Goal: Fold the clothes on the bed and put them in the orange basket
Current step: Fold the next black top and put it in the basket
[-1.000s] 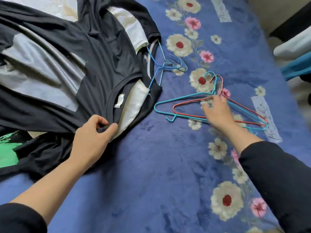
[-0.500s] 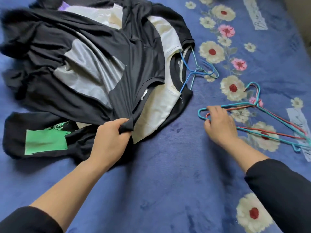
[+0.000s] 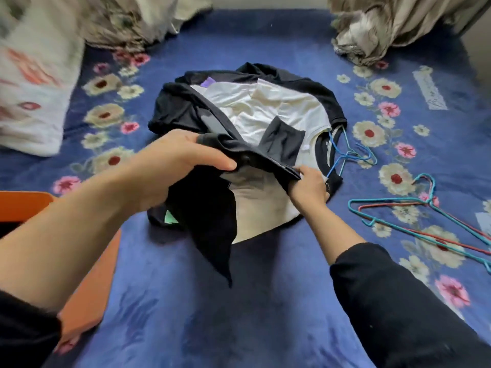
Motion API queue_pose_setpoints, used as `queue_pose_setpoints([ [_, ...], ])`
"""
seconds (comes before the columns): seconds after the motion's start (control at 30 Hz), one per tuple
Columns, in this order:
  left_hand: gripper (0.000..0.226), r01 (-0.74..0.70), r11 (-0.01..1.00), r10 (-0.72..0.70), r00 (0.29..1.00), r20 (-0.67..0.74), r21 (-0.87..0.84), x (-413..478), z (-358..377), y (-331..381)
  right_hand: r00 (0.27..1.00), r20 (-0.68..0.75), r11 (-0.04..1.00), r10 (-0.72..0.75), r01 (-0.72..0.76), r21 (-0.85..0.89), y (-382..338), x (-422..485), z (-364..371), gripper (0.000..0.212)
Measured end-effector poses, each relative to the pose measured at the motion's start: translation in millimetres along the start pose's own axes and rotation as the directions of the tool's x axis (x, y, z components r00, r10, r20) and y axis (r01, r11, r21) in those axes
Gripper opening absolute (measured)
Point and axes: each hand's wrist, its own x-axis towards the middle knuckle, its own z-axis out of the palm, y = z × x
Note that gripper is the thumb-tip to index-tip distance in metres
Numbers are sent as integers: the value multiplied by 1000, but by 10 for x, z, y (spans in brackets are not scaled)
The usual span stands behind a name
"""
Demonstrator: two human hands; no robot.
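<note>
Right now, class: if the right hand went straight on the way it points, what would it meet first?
The right hand grips the black shirt; going on, away and leftward, it would probably meet the white shirt lying beneath, though depth is unclear.

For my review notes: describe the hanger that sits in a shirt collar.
On the blue floral blanket, find the pile of shirts at its centre. At the pile's right edge a blue wire hanger pokes from a black collar. Unlike the teal hanger and red hanger lying loose farther right, it is inside a garment.
</note>
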Motion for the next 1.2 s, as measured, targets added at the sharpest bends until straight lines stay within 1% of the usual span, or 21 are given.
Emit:
queue_pose_setpoints([
  [0.07, 23, 45, 993, -49, 998, 32, 111, -237, -289, 71, 1000, 10, 976, 8, -10, 217, -138, -114, -309, 28],
  [0.13, 27, 75, 939, -87, 996, 23, 336, -554, -528, 182, 998, 42, 897, -37, 14, 442, -406, -289, -713, 28],
  [0.2, 25, 115, 854, -103, 993, -52, 507, -754, -704, 287, 990, 43, 874, -134, 97, 477, -644, -413, -1087, 32],
  [0.27, 16, 148, 761, -36, 982, -187, 632, -945, -874, 458, 965, 65, 861, -255, 196, 469, -920, -625, -1468, 29],
  [0.33, 8, 178, 659, 60, 956, -287, 730, -1039, -1021, 651, 933, 97, 867, -345, 277, 414, -1137, -812, -1789, 14],
  [0.43, 19, 238, 538, 144, 919, -366, 808, -1280, -1154, 938, 889, 224, 905, -399, 342, 252, -1379, -1182, -2293, 30],
  [0.47, 22, 266, 513, 129, 916, -380, 816, -1358, -1182, 1031, 873, 321, 929, -368, 328, 173, -1444, -1278, -2451, 30],
  [0.53, 24, 294, 442, 55, 934, -352, 847, -1568, -1249, 1218, 803, 553, 968, -224, 247, 35, -1565, -1521, -2788, 35],
  [0.6, 25, 300, 409, -45, 950, -309, 862, -1759, -1351, 1410, 766, 632, 987, -113, 158, -15, -1640, -1675, -3119, 46],
  [0.67, 20, 308, 439, -96, 950, -297, 844, -1913, -1485, 1602, 778, 621, 989, -96, 144, -27, -1684, -1771, -3392, 39],
  [0.73, 16, 327, 496, -53, 936, -348, 804, -1962, -1625, 1738, 825, 559, 986, -87, 153, -71, -1699, -1823, -3567, 24],
  [0.8, 28, 325, 533, 38, 913, -405, 781, -1911, -1703, 1799, 909, 406, 962, -97, 190, -195, -1650, -1705, -3628, 15],
  [0.87, 39, 344, 536, 110, 877, -468, 771, -1790, -1675, 1765, 969, 213, 895, -127, 204, -397, -1545, -1506, -3583, 9],
  [0.93, 29, 361, 555, 181, 827, -532, 749, -1643, -1577, 1655, 987, 43, 818, -155, 153, -555, -1389, -1334, -3438, 17],
  [0.97, 22, 348, 596, 196, 810, -552, 723, -1554, -1524, 1585, 985, -37, 801, -166, 113, -587, -1301, -1272, -3350, 18],
  [1.0, 20, 318, 687, 159, 812, -562, 653, -1496, -1487, 1505, 980, -113, 801, -164, 65, -595, -1212, -1240, -3261, 24],
  [1.07, 31, 210, 931, -18, 843, -538, 298, -1381, -1346, 1370, 970, -219, 849, -109, -24, -528, -1066, -1141, -3116, 35],
  [1.1, 36, 130, 986, -61, 858, -510, 101, -1305, -1296, 1327, 970, -236, 898, -62, -49, -438, -1030, -1073, -3076, 34],
  [1.13, 38, 41, 998, -61, 859, -508, -50, -1228, -1261, 1309, 973, -229, 962, -7, -56, -267, -1030, -993, -3057, 33],
  [1.17, 38, -44, 987, -44, 851, -523, -155, -1120, -1239, 1328, 981, -187, 997, 59, -66, -28, -1069, -908, -3049, 31],
  [1.2, 38, -122, 970, -11, 840, -543, -209, -1032, -1243, 1364, 988, -115, 967, 99, -68, 244, -1138, -863, -3059, 29],
])
